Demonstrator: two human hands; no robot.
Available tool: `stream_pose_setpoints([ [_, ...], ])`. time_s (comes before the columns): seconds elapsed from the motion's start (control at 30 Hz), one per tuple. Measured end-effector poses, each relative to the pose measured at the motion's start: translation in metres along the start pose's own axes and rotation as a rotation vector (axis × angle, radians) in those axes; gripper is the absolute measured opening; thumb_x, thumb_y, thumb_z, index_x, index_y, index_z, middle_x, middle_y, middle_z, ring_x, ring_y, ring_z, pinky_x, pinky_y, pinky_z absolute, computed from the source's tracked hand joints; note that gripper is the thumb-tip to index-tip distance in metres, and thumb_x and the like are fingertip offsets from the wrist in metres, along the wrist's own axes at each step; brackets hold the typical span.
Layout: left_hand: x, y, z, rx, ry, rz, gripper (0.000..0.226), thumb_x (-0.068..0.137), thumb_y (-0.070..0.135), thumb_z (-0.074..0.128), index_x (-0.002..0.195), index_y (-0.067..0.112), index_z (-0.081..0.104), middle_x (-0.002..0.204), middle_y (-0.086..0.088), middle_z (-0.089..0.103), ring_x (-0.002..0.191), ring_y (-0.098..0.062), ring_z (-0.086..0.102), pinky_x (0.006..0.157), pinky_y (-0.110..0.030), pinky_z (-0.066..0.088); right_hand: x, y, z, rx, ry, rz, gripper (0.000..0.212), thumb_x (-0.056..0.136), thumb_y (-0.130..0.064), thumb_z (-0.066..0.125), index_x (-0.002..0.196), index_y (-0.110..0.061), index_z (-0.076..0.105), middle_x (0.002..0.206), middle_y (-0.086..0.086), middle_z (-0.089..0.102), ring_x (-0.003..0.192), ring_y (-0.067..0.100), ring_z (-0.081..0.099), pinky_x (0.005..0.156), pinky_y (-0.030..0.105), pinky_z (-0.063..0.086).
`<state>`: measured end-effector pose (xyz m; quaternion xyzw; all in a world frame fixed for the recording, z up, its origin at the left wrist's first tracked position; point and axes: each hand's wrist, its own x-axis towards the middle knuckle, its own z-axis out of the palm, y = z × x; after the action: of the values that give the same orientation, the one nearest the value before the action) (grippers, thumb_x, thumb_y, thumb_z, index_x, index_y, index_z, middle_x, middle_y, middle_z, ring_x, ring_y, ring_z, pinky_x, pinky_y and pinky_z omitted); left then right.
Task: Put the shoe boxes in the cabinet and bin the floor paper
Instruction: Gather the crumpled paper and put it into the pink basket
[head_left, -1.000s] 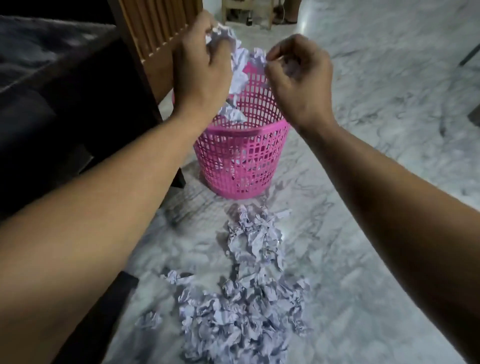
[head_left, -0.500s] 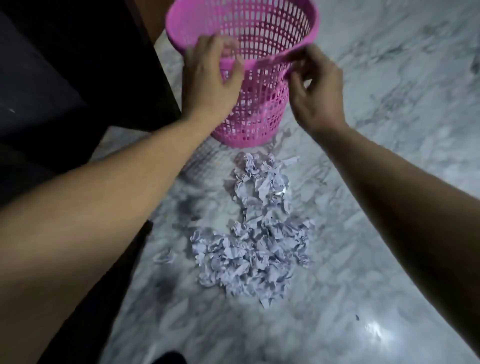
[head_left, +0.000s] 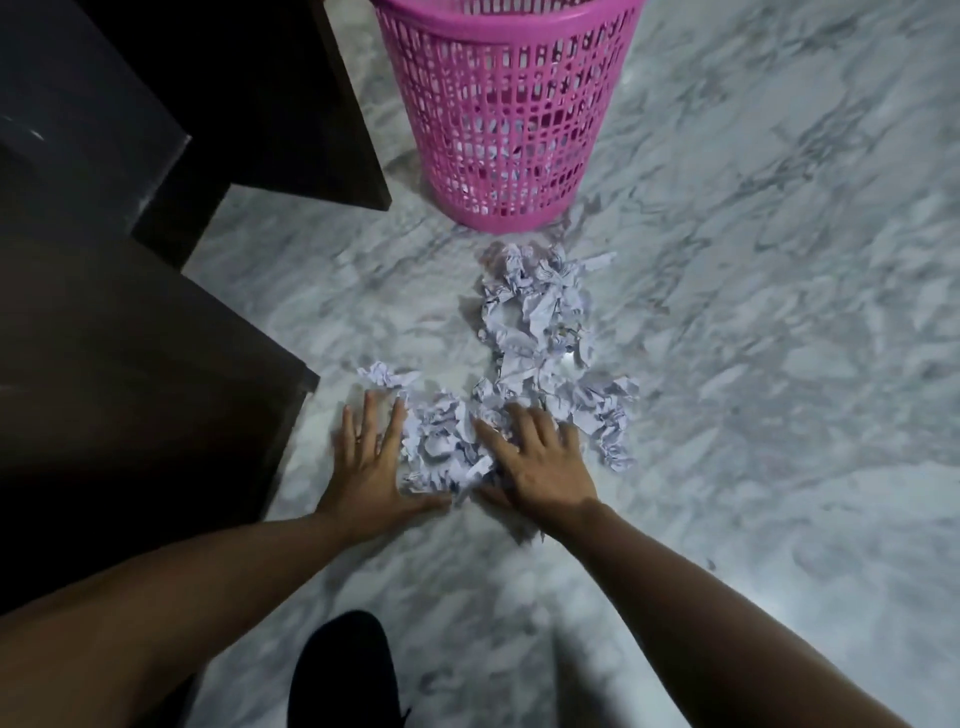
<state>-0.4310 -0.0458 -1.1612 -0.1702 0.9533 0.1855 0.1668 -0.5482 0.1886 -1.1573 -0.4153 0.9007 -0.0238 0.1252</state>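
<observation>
- Left hand (head_left: 370, 470) lies flat, fingers spread, beside the heap of crumpled white paper (head_left: 524, 384) on the grey marble floor (head_left: 753, 364).
- Right hand (head_left: 540, 460), fingers spread, rests on the heap.
- Pink plastic lattice bin (head_left: 506, 111) stands just beyond.

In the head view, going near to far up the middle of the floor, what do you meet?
Black shoe → the two hands, left hand and right hand, flat at the near edge of the crumpled paper pile → pink basket.
</observation>
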Motion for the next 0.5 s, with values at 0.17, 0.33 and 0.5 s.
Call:
stream_pose_setpoints([
  [0.17, 0.029, 0.039, -0.013, -0.130, 0.066, 0.142, 0.132, 0.066, 0.092, 0.059, 0.159, 0.033, -0.016, 0.164, -0.001, -0.034, 0.154, -0.031, -0.024, 0.126, -0.052, 0.005, 0.018, 0.011, -0.006, 0.070, 0.118, -0.074, 0.058, 0.093, -0.056, 0.045, 0.143, -0.028, 0.047, 0.139, 0.009, 0.053, 0.117, 0.035, 0.054, 0.089, 0.049, 0.046],
  [0.33, 0.043, 0.050, -0.015, 0.150, 0.089, 0.338, 0.084, 0.089, 0.055, 0.054, 0.160, 0.032, 0.014, 0.169, -0.006, -0.006, 0.146, -0.037, 0.023, 0.109, -0.054, 0.035, 0.023, 0.029, -0.015, 0.045, 0.229, -0.126, 0.043, 0.103, -0.044, 0.031, 0.132, -0.022, 0.054, 0.121, 0.008, 0.060, 0.103, 0.031, 0.056, 0.082, 0.043, 0.045],
  [0.5, 0.054, 0.067, -0.017, 0.157, 0.083, 0.386, 0.052, 0.090, 0.036, 0.046, 0.138, 0.019, 0.038, 0.146, -0.009, 0.033, 0.120, -0.033, 0.042, 0.097, -0.049, 0.046, 0.024, 0.047, -0.027, 0.125, 0.313, -0.008, 0.031, 0.104, -0.045, 0.046, 0.119, -0.024, 0.061, 0.105, 0.003, 0.058, 0.090, 0.027, 0.055, 0.074, 0.040, 0.046],
])
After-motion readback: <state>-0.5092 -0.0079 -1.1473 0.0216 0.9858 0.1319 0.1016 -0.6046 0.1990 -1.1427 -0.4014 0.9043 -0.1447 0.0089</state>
